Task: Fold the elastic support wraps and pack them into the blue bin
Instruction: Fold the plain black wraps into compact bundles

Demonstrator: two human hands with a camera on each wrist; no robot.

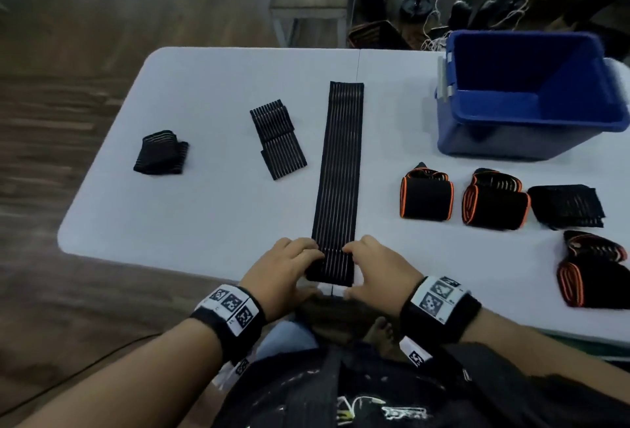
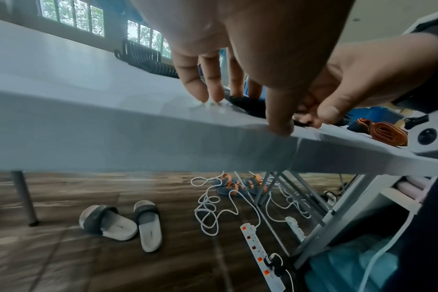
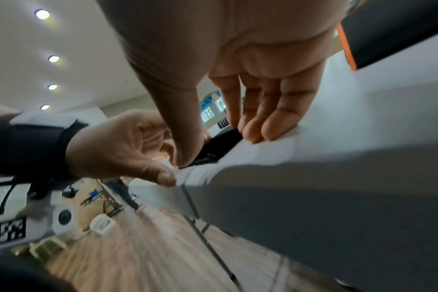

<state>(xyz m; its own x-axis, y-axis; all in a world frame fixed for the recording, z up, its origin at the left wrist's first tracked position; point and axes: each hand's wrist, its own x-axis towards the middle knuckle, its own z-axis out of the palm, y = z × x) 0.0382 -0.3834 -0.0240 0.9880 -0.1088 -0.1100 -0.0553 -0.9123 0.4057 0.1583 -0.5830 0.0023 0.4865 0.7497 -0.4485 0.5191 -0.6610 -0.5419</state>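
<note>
Both hands — left hand (image 1: 284, 269) and right hand (image 1: 376, 267) — pinch the near end of the long striped wrap (image 1: 337, 182), fingers curled around it, laid flat on the counter (image 1: 211, 209) — blue bin (image 1: 531, 93) beyond.

The blue bin (image 1: 531, 93) has its right rim cut by the head view's edge; its floor lies in shadow, contents not determinable. The lowest orange-edged wrap (image 1: 595, 271) is cropped at the right edge. The long wrap's (image 1: 337, 182) near end is covered at both corners by the hands, left (image 1: 283, 274) and right (image 1: 378, 269); the grip beneath cannot be confirmed. In both wrist views the palms block most of the counter (image 2: 88, 110), and the right wrist view is motion-blurred.
</note>
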